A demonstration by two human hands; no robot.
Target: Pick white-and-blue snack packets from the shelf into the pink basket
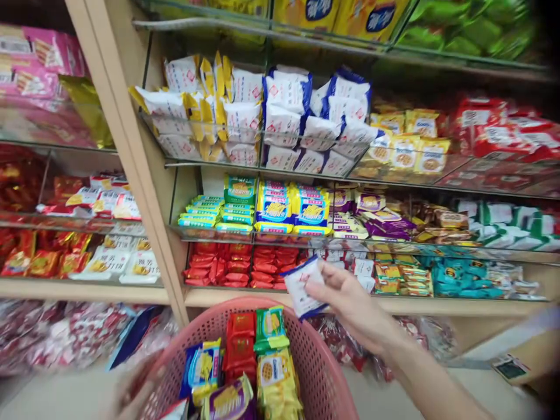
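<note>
Fingers (331, 275) of the person's right hand (352, 303) pinch a small, square white plastic packet with dark blue edges (299, 289), held near the far right rim of a round pink perforated plastic basket (322, 368). The left hand (136, 388) is blurred at the basket's left side; whether its fingers grip the rim cannot be told.

The step in hand looks like carrying one packet between shelf and basket. From here, a move seems to call for a light, steady pinch and clearance over the rim.

The held packet bears a red mark and dark print, too blurred to read; similar white packets with blue edges (285, 111) fill a far shelf. In the basket, the yellow packets with a round waffle picture (273, 373) carry dark lettering, perhaps beginning "Coo". On the top shelf, large yellow packages (301, 13) show white characters on blue, not safely legible.
</note>
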